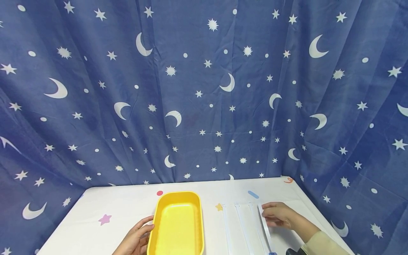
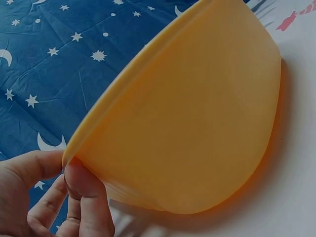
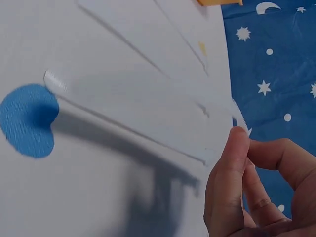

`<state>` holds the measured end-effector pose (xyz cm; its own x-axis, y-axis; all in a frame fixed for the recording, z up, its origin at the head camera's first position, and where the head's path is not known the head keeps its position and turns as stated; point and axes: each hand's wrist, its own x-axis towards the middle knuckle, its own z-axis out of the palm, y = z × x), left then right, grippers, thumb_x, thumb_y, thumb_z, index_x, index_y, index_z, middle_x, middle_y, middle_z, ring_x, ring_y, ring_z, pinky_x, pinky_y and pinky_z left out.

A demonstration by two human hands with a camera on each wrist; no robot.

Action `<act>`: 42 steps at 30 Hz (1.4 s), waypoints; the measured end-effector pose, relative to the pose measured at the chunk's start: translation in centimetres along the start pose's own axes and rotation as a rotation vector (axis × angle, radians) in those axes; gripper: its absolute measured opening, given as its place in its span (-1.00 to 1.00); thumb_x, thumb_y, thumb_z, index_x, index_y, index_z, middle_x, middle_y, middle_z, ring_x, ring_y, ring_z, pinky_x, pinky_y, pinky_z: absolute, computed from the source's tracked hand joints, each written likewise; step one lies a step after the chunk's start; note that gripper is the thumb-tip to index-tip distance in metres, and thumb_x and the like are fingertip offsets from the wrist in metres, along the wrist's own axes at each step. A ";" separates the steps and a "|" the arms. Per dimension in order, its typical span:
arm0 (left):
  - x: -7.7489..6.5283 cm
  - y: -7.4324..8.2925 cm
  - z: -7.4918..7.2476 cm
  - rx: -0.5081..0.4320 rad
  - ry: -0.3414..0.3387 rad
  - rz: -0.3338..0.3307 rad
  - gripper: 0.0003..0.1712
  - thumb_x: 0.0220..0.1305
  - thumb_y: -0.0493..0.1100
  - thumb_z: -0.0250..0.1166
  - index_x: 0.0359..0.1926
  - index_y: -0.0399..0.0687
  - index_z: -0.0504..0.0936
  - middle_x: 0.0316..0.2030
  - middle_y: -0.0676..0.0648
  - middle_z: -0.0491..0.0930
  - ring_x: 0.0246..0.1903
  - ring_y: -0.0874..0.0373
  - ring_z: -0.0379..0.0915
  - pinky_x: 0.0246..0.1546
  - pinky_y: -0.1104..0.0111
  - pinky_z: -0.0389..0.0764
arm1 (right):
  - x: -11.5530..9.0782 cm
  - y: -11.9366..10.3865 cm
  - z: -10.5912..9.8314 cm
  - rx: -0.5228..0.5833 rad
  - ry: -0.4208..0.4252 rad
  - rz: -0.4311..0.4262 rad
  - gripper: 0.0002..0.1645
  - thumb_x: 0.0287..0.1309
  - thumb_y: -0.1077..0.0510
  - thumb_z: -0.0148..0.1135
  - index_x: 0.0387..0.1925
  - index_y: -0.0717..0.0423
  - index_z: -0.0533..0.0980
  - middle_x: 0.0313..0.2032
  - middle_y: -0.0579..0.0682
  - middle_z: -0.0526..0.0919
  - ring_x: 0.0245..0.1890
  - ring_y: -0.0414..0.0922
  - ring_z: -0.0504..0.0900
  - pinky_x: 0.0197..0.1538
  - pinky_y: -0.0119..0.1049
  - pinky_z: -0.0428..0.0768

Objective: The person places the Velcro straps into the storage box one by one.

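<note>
At the left side of a yellow plastic tub, my left hand pinches the rim between thumb and fingers. The left wrist view shows this grip at the tub's corner. On the right, my right hand pinches the far end of a thin white strip that looks like a cable tie. That strip's end is blurred in the right wrist view. Three similar strips with small heads at their far ends lie side by side between the tub and my right hand.
A white tablecloth with coloured shapes covers the table. A blue curtain with moons and stars hangs behind and on both sides. The table's far edge meets the curtain just beyond the tub.
</note>
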<state>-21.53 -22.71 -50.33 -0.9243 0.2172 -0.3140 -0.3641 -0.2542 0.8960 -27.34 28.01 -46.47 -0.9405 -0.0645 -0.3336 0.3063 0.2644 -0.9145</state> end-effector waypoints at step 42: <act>0.0 0.0 0.0 -0.008 -0.014 0.006 -0.18 0.39 -0.04 0.23 0.48 -0.21 0.03 -0.08 -0.03 0.66 -0.07 0.09 0.64 0.02 0.15 0.64 | -0.1 -3.3 4.0 0.222 -0.152 0.037 -0.45 0.00 0.40 0.24 0.10 0.36 0.40 -0.39 0.02 0.58 -0.42 -0.21 0.62 -0.32 -0.41 0.70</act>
<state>-21.50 -22.73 -50.36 -0.9246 0.2288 -0.3046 -0.3600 -0.2633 0.8950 -27.62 23.33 -44.33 -0.9002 -0.2068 -0.3833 0.3809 0.0531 -0.9231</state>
